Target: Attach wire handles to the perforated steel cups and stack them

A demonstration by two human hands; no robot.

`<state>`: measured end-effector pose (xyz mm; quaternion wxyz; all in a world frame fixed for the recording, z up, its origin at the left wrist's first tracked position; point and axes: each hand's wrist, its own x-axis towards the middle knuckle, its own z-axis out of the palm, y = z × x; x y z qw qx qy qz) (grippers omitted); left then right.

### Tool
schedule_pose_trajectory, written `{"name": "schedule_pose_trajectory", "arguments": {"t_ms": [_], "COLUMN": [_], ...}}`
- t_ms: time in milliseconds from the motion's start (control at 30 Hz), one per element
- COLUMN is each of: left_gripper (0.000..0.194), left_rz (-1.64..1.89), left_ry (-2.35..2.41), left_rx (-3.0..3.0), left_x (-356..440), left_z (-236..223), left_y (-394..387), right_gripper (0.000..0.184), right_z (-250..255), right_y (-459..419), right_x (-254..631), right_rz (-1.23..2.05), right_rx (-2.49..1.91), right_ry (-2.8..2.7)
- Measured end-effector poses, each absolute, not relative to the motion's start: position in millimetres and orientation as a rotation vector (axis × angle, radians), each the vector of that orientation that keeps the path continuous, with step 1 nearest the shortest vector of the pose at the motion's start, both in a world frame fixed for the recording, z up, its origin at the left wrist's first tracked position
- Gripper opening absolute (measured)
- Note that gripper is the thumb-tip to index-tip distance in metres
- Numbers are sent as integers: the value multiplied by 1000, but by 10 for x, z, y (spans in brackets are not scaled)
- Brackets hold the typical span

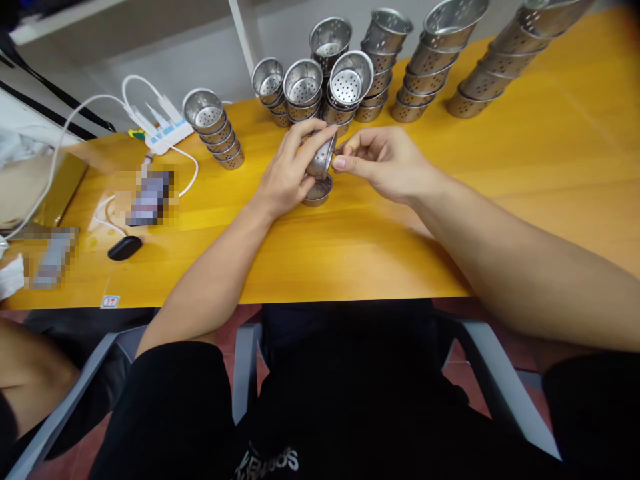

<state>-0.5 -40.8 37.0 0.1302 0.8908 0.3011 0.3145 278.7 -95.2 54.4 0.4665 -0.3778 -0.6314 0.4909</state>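
Observation:
My left hand (pixel 290 163) is wrapped round a perforated metal cup (pixel 321 159), which is tilted with its rim toward the right. Close against that rim, my right hand (pixel 383 160) has its thumb and forefinger pinched together. A thin bit shows at the fingertips, too small to name. Just beneath the held cup, another small metal cup (pixel 319 193) rests on the table, partly hidden by the left hand. Stacks of similar cups stand behind both hands, the nearest being a stack topped by a shiny cup (pixel 351 79).
More stacks of perforated cups (pixel 220 137) (pixel 423 80) (pixel 493 70) line the back of the yellow table (pixel 350 257). At left are a white power strip (pixel 170 133) with cables, a phone (pixel 150 198), a black oval object (pixel 125 248) and another person's leg (pixel 35 363).

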Motion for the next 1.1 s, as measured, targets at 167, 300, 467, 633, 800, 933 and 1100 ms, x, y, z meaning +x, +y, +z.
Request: {"name": "schedule_pose_trajectory", "arguments": {"t_ms": [167, 300, 467, 633, 800, 933, 1100], "left_gripper": [86, 92, 71, 72, 71, 83, 92], "left_rz": [1058, 1261, 1168, 1093, 1103, 1046, 987], "left_ry": [964, 1164, 1386, 1469, 1513, 1538, 1570], "left_rx": [2450, 2185, 1956, 2042, 2047, 2016, 2026], "left_x": [-38, -182, -410, -470, -510, -543, -500], "left_z": [271, 46, -130, -158, -223, -234, -151], "left_y": [-307, -67, 162, 199, 263, 254, 194], "right_gripper": [83, 76, 52, 21, 20, 23, 26], "right_z": [486, 404, 421, 616, 719, 799, 887], "right_y": [-943, -870, -726, -727, -782, -845, -916], "right_x": [2741, 2855, 3258, 3426, 3290, 3191, 3123], "right_rz": [1130, 914, 629, 429, 418, 401, 376], "right_rx": [-854, -934, -1227, -1685, -1983, -2100, -2188], "right_ry": [-1585, -1663, -1942, -2155, -2151, -2157, -2152]}}
